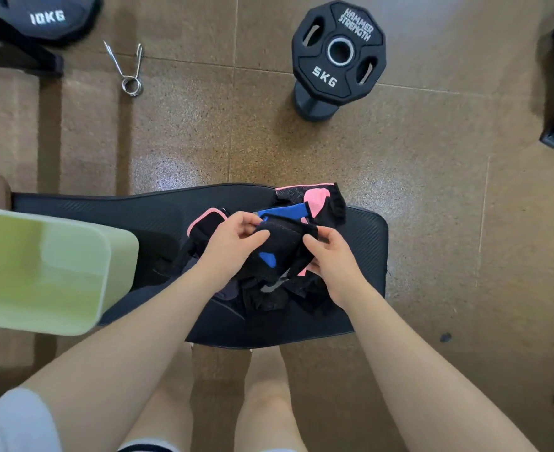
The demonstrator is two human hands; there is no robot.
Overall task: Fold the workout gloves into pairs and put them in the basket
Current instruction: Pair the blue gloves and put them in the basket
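Head view, two hands [233, 243] [332, 259], one basket [73, 265]

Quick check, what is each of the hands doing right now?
Left hand: pinches the black and blue glove at its left edge.
Right hand: grips the same glove at its right edge.

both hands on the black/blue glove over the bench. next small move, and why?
Probably fold the black-and-blue glove onto its blue mate lying just behind it. Both hands, left and right, already pinch it above the pile, nothing looks folded yet, and the green basket appears empty, so pairing seems to come before any drop.
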